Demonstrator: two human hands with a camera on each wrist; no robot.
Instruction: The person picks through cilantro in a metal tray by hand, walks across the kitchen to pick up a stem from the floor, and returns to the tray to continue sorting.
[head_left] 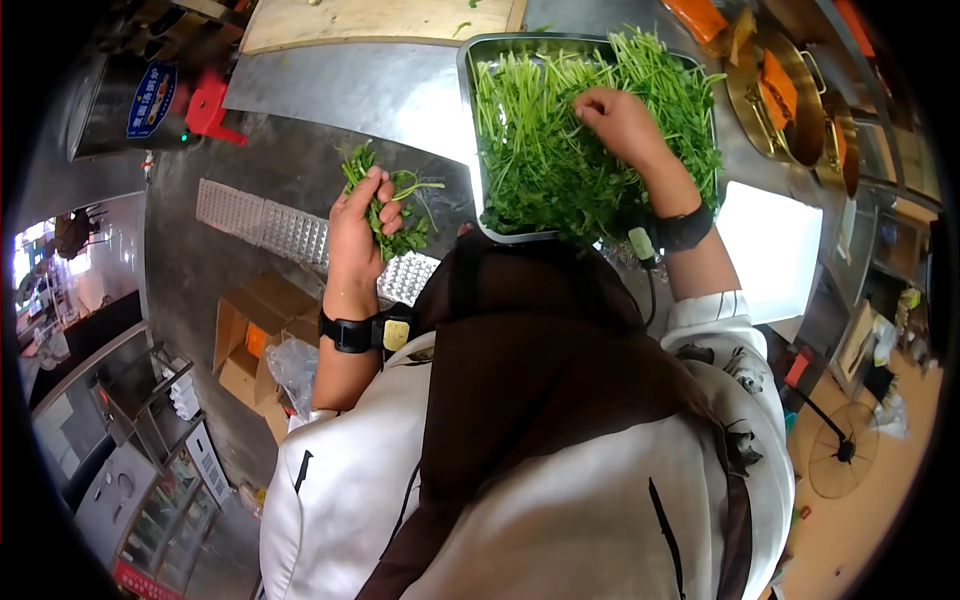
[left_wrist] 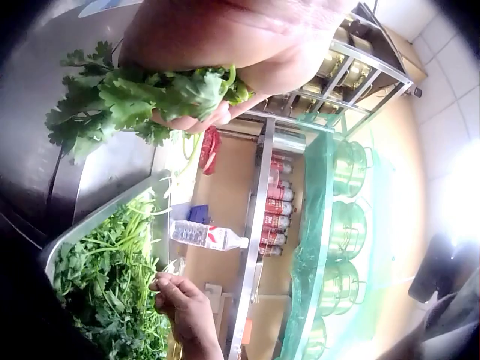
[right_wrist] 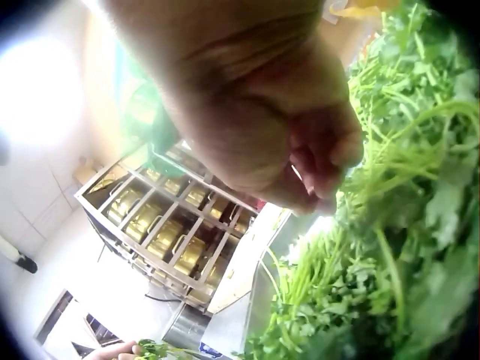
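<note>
A metal tray full of green leafy herbs stands in front of the person. The left hand, left of the tray, grips a small bunch of herbs; in the left wrist view the leaves stick out past the curled fingers. Over the herbs in the tray is the right hand, its fingers bent and thumb near the fingertips. In the right wrist view the right hand hovers beside the stems; whether it pinches a stem cannot be told.
A wooden board lies beyond the tray. At the right are brass-coloured pans and a white container. Left of the person are a red stool, a cardboard box and a large metal pot.
</note>
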